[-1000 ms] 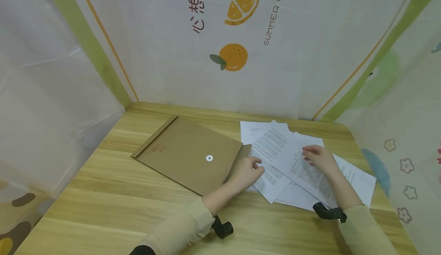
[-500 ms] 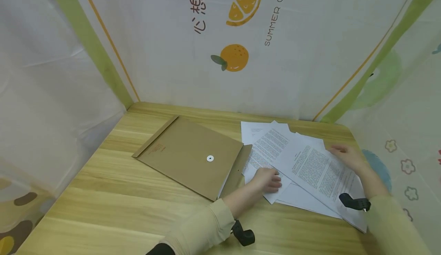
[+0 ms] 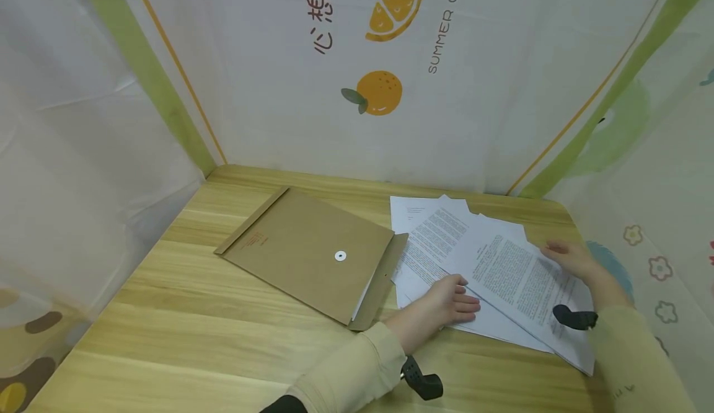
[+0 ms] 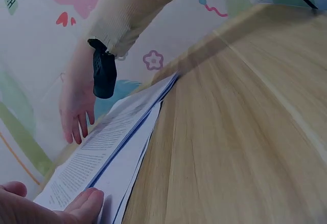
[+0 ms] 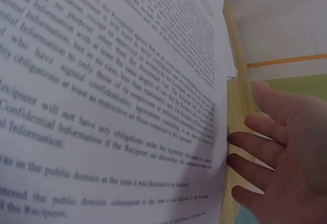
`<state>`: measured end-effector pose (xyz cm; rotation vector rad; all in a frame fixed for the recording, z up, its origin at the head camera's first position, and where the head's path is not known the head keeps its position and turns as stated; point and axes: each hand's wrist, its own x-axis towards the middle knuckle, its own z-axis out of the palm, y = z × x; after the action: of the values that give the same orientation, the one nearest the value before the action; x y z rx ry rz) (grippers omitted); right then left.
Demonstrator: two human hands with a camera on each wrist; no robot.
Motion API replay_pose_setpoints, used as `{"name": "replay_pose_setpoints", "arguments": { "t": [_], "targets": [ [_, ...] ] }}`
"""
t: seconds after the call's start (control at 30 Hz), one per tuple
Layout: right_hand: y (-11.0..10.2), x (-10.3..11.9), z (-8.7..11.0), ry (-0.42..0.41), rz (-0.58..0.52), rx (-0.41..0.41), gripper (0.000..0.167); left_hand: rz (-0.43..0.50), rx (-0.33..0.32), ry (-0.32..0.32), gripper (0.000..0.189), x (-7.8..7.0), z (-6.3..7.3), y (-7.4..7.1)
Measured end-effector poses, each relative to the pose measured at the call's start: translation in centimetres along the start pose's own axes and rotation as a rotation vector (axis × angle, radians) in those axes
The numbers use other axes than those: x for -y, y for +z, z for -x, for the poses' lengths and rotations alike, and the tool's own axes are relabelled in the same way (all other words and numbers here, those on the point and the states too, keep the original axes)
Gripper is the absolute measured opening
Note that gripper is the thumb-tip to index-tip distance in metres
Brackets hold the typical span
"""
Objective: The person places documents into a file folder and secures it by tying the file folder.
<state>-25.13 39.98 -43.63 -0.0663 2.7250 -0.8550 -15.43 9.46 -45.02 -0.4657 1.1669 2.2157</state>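
Observation:
Printed paper sheets point(image 3: 502, 270) lie fanned in an overlapping pile on the right half of the table. My left hand point(image 3: 449, 304) rests low over the pile's near side, fingers extended toward the near edge of the top sheets. At the far right edge of the pile is my right hand point(image 3: 571, 259); in the right wrist view its fingertips point(image 5: 237, 138) meet the paper edge, fingers loosely spread. Left of the pile lies a brown document envelope point(image 3: 312, 252) with a white round button, its flap point(image 3: 382, 283) open toward the papers and a white edge showing inside.
The wooden table point(image 3: 184, 320) is bordered at the back and sides by printed white curtains point(image 3: 268, 109). A black wrist camera point(image 3: 421, 379) sits under the left wrist, and another camera point(image 3: 574, 318) at the right wrist hangs over the sheets.
My right hand has moved from above the sheets to their right edge, and my left hand rightward from the envelope flap. A sheet sticking out at the right now lines up with the top sheet.

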Motion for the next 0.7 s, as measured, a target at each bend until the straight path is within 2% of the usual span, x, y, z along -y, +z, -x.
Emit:
{"name": "replay_pose_setpoints", "arguments": {
  "t": [0.27,0.4,0.53,0.7],
  "targets": [
    [0.0,-0.1,-0.3,0.027,0.001,-0.007,0.064,0.083,0.019,-0.007,0.051,0.6,-0.6,1.0],
    [0.0,-0.1,-0.4,0.027,0.008,-0.018,0.059,0.127,-0.016,0.006,0.048,1.1,-0.9,1.5],
    [-0.1,0.0,-0.2,-0.001,0.053,-0.038,0.053,0.125,-0.050,0.026,0.040,1.3,-0.9,1.8],
    [0.0,-0.3,-0.1,0.007,0.094,-0.043,0.049,0.088,-0.040,0.051,0.031,1.4,-0.9,1.9]
  ]
}}
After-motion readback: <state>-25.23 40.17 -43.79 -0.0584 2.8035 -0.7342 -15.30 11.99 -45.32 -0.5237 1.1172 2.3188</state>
